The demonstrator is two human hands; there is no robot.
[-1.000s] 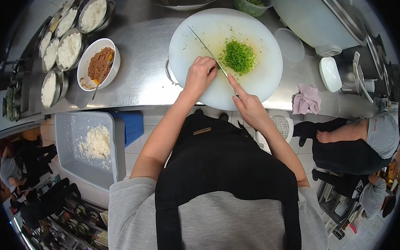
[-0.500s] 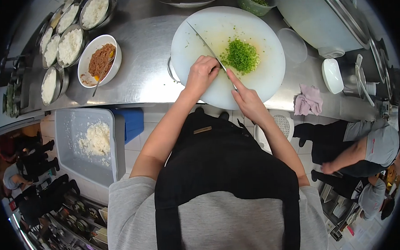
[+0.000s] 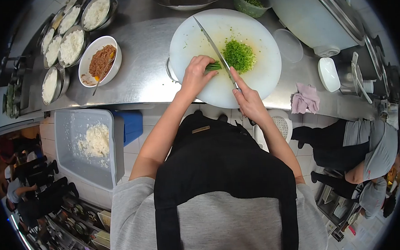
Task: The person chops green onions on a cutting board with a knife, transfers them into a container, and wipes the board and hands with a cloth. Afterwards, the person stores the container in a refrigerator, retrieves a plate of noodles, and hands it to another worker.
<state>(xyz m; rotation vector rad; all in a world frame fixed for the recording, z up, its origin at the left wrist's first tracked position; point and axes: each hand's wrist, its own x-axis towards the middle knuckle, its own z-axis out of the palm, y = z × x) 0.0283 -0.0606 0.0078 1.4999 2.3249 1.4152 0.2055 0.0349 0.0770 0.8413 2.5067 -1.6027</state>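
The right hand (image 3: pixel 250 100) holds a knife (image 3: pixel 215 47); the apron label (image 3: pixel 201 130) is illegible.

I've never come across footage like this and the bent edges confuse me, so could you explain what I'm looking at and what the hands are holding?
There's no machine here, just a person's bare hands. Every picture comes from one camera worn on the head, looking forward and down. The left hand holds green stalks on a white cutting board. The right hand grips a knife, its blade between those stalks and a chopped green pile. Also on the metal counter are a white bowl of brown mixture, metal bowls with what looks like white rice, and a crumpled pinkish cloth.
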